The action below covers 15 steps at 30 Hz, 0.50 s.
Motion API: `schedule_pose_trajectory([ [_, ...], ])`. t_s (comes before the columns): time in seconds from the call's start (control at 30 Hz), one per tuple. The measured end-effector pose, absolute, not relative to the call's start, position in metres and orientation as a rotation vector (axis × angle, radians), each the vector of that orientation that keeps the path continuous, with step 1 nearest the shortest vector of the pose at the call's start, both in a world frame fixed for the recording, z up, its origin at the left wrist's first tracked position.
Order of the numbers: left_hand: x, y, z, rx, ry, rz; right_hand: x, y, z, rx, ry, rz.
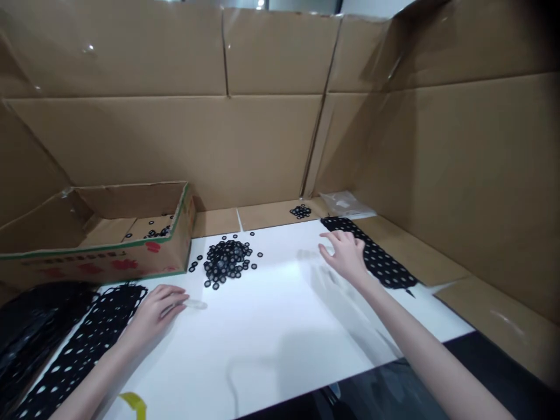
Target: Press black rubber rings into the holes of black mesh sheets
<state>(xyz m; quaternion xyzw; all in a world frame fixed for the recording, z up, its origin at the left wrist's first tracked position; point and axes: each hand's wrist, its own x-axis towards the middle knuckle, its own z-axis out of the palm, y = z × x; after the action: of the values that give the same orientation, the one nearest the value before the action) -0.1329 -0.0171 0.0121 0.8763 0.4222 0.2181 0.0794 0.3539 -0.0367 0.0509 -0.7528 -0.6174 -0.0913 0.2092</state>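
My left hand (158, 308) is low over the left part of the white board (262, 326), its fingers closed together. A small pale, translucent shape (196, 304) shows at its fingertips; I cannot make out what it is. Beneath and beside that wrist lies a black sheet with white dots or holes (87, 332). Farther right, my right hand (344, 252) hovers with thumb and forefinger apart and nothing between them. Just behind it is a second black dotted sheet (389, 265). Between the hands, toward the back, sits a heap of small black rings (227, 259), with several loose around it.
An open cardboard box (175, 256) with some black rings inside stands at the left. A smaller ring pile (300, 211) and a clear plastic bag (345, 203) lie at the back. Black plastic (39, 321) is at far left. Tall cardboard walls (262, 140) enclose the back and sides.
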Motion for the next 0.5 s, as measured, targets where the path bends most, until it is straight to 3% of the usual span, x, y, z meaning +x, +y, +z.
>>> schedule_pose_trajectory([
  [0.23,-0.133,-0.014,0.002,2.559,1.25,0.814,0.451,-0.042,0.028,-2.611,-1.409,-0.201],
  [0.5,-0.136,-0.007,-0.004,2.528,1.249,0.836,0.484,-0.038,0.021,-2.703,-1.417,-0.01],
])
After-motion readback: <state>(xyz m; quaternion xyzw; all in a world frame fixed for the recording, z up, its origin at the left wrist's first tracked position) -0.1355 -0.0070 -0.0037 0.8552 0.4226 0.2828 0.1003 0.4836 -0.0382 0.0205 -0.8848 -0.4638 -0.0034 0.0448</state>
